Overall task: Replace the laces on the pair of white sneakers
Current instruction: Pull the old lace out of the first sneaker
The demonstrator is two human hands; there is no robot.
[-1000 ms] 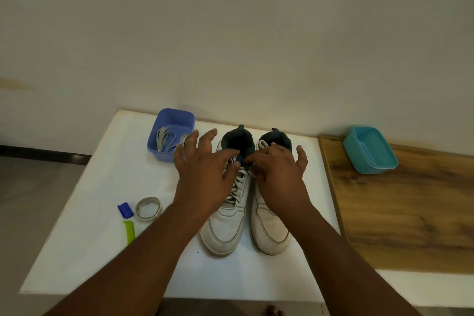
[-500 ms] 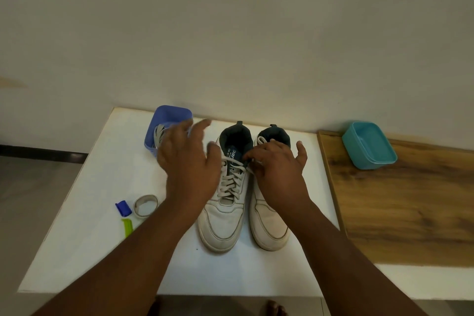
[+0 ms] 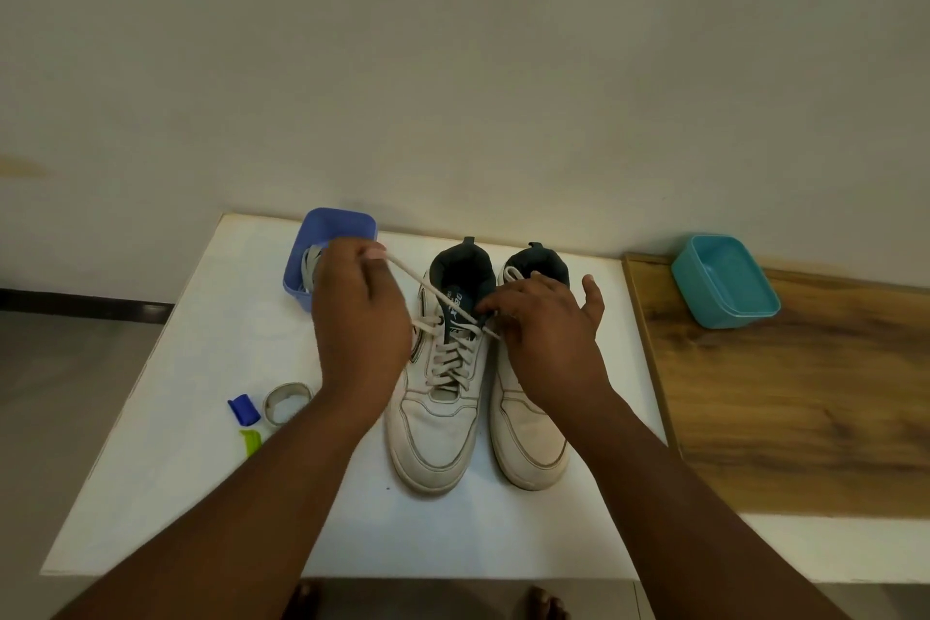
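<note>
My left hand (image 3: pixel 360 317) has its fingers (image 3: pixel 372 253) pinched together on one end of the lace (image 3: pixel 420 284), pulled up and out to the left so the strand runs taut and diagonal back down to the top eyelets of the left sneaker (image 3: pixel 438 398). My right hand (image 3: pixel 546 327) sits over the right sneaker (image 3: pixel 528 433), fingers loosely spread, thumb sticking out right, fingertips reaching across to the left sneaker's tongue edge where the lace crosses; whether they pinch the lace or just press it, can't tell.

Both sneakers stand side by side, touching or nearly so, toes toward me, heels toward the wall (image 3: pixel 453 66), mid white counter (image 3: pixel 201 468). Left one laced in crisscross below the pulled strand. A lace loop shows at the right sneaker's collar, rest hidden under my hand.

Just beyond my left hand, partly hidden by it: purple tub (image 3: pixel 334 227) near the counter's back edge, pale laces (image 3: pixel 309 264) inside. Left of my left forearm, near each other: tape ring (image 3: pixel 284 402), blue cap (image 3: pixel 244 409), green piece (image 3: pixel 250 442).

Open counter in front of the toes up to the near edge, and on the left side between the small items and the left edge. Right of the sneakers only a narrow white strip, then a wooden surface (image 3: pixel 805 418) begins; teal tub (image 3: pixel 724 282) on it near the wall, well apart from my right hand.
</note>
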